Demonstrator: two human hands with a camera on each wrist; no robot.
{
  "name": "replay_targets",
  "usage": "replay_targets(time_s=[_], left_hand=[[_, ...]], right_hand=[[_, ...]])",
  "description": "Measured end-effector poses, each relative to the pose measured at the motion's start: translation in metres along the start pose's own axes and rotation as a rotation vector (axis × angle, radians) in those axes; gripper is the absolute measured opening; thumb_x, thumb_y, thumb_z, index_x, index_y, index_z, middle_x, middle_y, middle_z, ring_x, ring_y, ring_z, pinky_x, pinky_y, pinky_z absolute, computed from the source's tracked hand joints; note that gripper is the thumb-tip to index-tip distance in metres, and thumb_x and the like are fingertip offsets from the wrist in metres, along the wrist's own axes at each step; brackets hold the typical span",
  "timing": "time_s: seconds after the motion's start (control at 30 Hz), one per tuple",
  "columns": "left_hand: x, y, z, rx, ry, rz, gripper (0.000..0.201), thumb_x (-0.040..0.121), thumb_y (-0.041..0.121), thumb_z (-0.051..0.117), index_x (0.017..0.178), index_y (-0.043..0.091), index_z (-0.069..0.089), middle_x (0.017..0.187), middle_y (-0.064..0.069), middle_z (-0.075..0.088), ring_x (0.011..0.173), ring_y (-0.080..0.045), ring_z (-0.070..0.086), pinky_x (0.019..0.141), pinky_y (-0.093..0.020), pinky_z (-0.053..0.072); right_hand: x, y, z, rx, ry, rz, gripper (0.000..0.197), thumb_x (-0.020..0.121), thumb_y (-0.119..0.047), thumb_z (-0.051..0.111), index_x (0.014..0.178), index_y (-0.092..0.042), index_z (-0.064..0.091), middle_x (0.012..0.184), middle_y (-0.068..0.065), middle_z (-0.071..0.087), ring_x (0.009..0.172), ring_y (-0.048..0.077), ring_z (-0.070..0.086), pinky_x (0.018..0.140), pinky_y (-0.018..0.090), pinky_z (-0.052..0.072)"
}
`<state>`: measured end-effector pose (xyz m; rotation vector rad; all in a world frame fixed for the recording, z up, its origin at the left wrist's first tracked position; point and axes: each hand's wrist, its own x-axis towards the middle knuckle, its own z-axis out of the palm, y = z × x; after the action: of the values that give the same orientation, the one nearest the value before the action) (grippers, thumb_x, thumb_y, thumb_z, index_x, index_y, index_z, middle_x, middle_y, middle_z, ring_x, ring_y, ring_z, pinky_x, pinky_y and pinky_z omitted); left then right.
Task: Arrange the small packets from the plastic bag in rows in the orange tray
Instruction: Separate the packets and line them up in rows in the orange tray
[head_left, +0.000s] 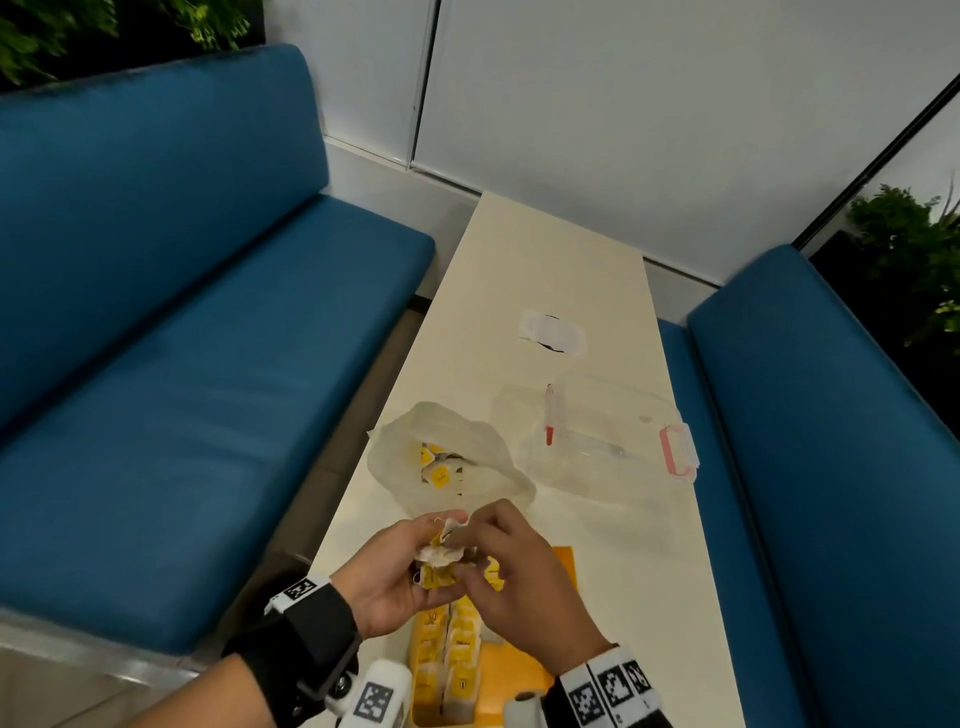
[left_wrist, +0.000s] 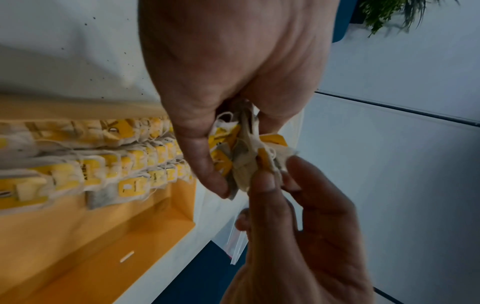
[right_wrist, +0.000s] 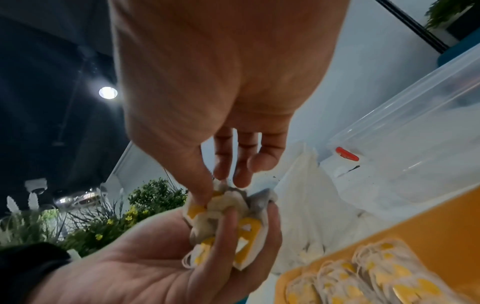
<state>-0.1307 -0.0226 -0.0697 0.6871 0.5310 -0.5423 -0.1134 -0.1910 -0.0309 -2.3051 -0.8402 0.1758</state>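
Left hand (head_left: 395, 577) cups a clump of small white paper packets with yellow tags (head_left: 439, 558) just above the orange rectangular tray (head_left: 519, 670). Right hand (head_left: 511, 566) pinches one packet at the clump's top. Advice: tease it free slowly; strings look tangled. Clump crumpled, long axis indeterminate. Rows in tray (left_wrist: 109, 164) run along its length.

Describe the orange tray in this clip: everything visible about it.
The orange tray is a shallow rectangular box with low upright walls, matte like card or plastic, lying flat on the white table's near end, below both hands. Its left part holds rows of small packets with yellow tags, standing packed on edge; the right part shows bare orange floor. The wrist views show the same.
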Motion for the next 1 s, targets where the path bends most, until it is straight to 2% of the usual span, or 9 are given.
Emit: replay_targets(time_s=[0.07,0.17,0.27,0.43,0.53,0.63,0.7,0.83,1.0], left_hand=[[-0.001,-0.003,0.002,0.012,-0.011,-0.001,0.032,0.103,0.02,0.051,0.129,0.011,0.068,0.116,-0.019,0.072,0.096,-0.029,0.074,0.087,-0.044,0.059],[-0.003,-0.004,0.002,0.001,-0.019,-0.026,0.034,0.098,0.03,0.058,0.121,0.01,0.073,0.11,-0.017,0.072,0.095,-0.026,0.072,0.081,-0.041,0.06],[-0.004,-0.005,0.0,-0.007,-0.016,-0.048,0.034,0.091,0.043,0.067,0.106,0.014,0.078,0.103,-0.014,0.073,0.094,-0.025,0.069,0.088,-0.045,0.056],[-0.001,-0.008,-0.005,0.028,-0.018,-0.061,0.048,0.086,0.031,0.073,0.127,0.006,0.069,0.116,-0.017,0.071,0.1,-0.026,0.067,0.085,-0.04,0.058],[0.0,-0.008,-0.009,0.009,-0.007,-0.056,0.047,0.084,0.029,0.074,0.124,0.006,0.07,0.109,-0.016,0.072,0.092,-0.026,0.073,0.074,-0.036,0.061],[-0.001,-0.006,-0.011,-0.015,-0.011,-0.054,0.037,0.085,0.028,0.073,0.117,0.009,0.071,0.104,-0.017,0.073,0.092,-0.029,0.074,0.069,-0.036,0.062],[0.001,-0.005,-0.014,-0.018,0.002,-0.049,0.037,0.086,0.027,0.073,0.117,0.008,0.07,0.107,-0.018,0.074,0.092,-0.03,0.074,0.072,-0.037,0.061],[0.002,-0.003,-0.019,-0.021,0.016,-0.025,0.042,0.083,0.027,0.075,0.12,0.008,0.07,0.107,-0.019,0.073,0.088,-0.028,0.073,0.069,-0.037,0.062],[0.002,0.0,-0.028,0.0,0.028,0.025,0.044,0.075,0.027,0.079,0.113,0.007,0.07,0.098,-0.019,0.073,0.084,-0.028,0.071,0.072,-0.038,0.061]], right_hand=[[0.001,0.002,0.005,0.007,0.008,0.011,0.015,0.088,-0.024,0.063,0.101,-0.031,0.068,0.096,-0.024,0.045,0.085,-0.002,0.056,0.073,0.015,0.048],[0.003,0.006,0.008,0.075,0.021,0.058,0.011,0.087,-0.016,0.068,0.094,-0.024,0.071,0.091,-0.023,0.049,0.09,-0.003,0.059,0.077,0.014,0.047],[0.002,0.006,0.006,0.123,0.018,0.103,0.01,0.085,-0.012,0.071,0.089,-0.021,0.071,0.088,-0.022,0.053,0.095,-0.012,0.058,0.081,0.01,0.045],[0.002,0.004,0.001,0.171,0.043,0.165,0.012,0.081,-0.013,0.075,0.082,-0.024,0.07,0.088,-0.011,0.062,0.08,0.006,0.061,0.067,0.01,0.041],[0.002,0.001,-0.004,0.277,0.098,0.219,0.024,0.078,-0.008,0.077,0.075,-0.029,0.067,0.084,-0.012,0.064,0.076,0.006,0.062,0.065,0.011,0.043],[0.003,0.003,-0.009,0.355,0.105,0.276,0.019,0.08,-0.007,0.075,0.077,-0.025,0.069,0.082,-0.007,0.069,0.073,0.009,0.063,0.067,0.024,0.051],[0.004,0.003,-0.014,0.407,0.105,0.316,0.01,0.083,-0.009,0.073,0.081,-0.018,0.07,0.079,0.001,0.072,0.072,0.018,0.067,0.066,0.032,0.055],[0.006,0.002,-0.023,0.511,0.13,0.372,0.005,0.088,-0.006,0.07,0.085,-0.007,0.067,0.064,0.015,0.07,0.057,0.017,0.065,0.054,0.019,0.044],[0.001,0.023,-0.022,0.399,0.17,0.459,0.008,0.083,-0.008,0.076,0.078,-0.013,0.072,0.062,0.002,0.069,0.057,0.014,0.061,0.059,0.023,0.049]])
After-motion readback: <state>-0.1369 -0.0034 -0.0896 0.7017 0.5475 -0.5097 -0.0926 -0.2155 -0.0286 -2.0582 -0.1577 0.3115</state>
